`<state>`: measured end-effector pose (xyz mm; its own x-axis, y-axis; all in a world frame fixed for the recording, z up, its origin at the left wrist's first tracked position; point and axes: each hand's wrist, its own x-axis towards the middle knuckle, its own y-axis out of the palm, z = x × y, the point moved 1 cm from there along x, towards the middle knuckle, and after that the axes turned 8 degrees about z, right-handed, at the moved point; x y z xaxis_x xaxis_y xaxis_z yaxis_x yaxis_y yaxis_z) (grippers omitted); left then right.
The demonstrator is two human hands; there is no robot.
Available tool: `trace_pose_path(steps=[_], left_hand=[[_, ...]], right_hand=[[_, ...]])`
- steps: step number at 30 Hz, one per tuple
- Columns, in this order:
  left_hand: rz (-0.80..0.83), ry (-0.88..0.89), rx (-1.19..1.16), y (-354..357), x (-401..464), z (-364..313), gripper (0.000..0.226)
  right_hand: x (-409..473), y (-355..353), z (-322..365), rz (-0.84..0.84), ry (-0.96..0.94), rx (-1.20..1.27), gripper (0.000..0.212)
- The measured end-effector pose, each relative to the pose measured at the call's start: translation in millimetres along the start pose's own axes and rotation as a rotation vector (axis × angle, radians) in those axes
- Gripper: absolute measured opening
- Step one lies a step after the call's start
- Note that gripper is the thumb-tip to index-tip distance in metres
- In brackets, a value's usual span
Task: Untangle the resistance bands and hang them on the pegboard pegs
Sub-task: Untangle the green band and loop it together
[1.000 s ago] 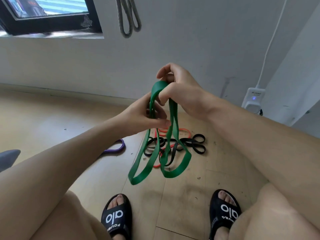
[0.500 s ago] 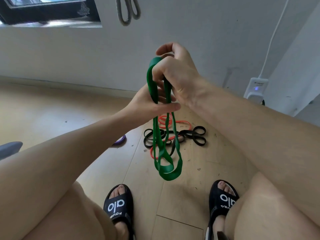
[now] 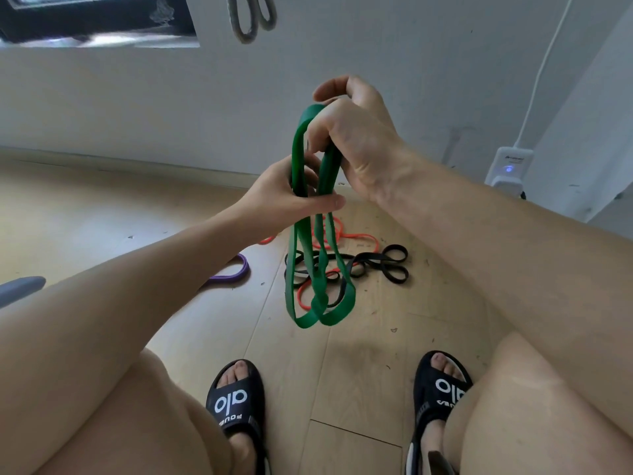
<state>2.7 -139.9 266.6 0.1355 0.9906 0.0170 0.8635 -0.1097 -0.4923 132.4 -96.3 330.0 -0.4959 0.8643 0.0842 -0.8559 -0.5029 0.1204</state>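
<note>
A green resistance band [image 3: 301, 241] hangs folded in several loops in front of me. My right hand [image 3: 356, 138] grips its top fold with curled fingers. Just below, my left hand [image 3: 291, 197] holds the strands together, thumb across them. The loops dangle above the floor. On the floor beyond lie a black band [image 3: 387, 265] and an orange band [image 3: 356, 236], tangled together, and a purple band [image 3: 236, 274] partly hidden by my left forearm. A grey band [image 3: 251, 18] hangs on the wall at the top; its peg is out of view.
I stand on a wooden floor [image 3: 342, 365] in black slides [image 3: 236, 402]. A white wall is ahead, with a dark window frame [image 3: 102, 18] at top left. A white plug box [image 3: 510, 166] with a cable sits at the right wall. A grey object [image 3: 20, 287] pokes in at the left edge.
The green band's dangling loops have been gathered from a wide spread into a narrower, higher bundle. Both hands rose with the band, then settled slightly lower.
</note>
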Motion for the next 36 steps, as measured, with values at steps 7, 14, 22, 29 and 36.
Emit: trace_pose_path(steps=[7, 14, 22, 29, 36], left_hand=[[-0.024, -0.007, 0.052, -0.4, -1.9, -2.7, 0.045], [-0.049, -0.054, 0.204, -12.4, -7.5, 0.7, 0.054], [-0.026, -0.016, 0.135, -5.9, -7.9, -2.2, 0.052], [0.036, 0.010, -0.015, 0.8, -8.7, -6.4, 0.037], [0.044, 0.022, -0.062, -0.7, -5.7, -0.7, 0.043]], right_hand=[[0.6, 3.7, 0.8, -0.013, -0.004, 0.001, 0.043], [0.7, 7.3, -2.3, -0.015, 0.002, -0.007, 0.044], [-0.4, 11.7, -1.0, -0.025, 0.011, 0.017, 0.044], [-3.1, 13.1, 2.2, -0.022, 0.017, 0.040, 0.042], [-2.6, 11.5, 2.5, -0.024, 0.001, 0.040, 0.042]])
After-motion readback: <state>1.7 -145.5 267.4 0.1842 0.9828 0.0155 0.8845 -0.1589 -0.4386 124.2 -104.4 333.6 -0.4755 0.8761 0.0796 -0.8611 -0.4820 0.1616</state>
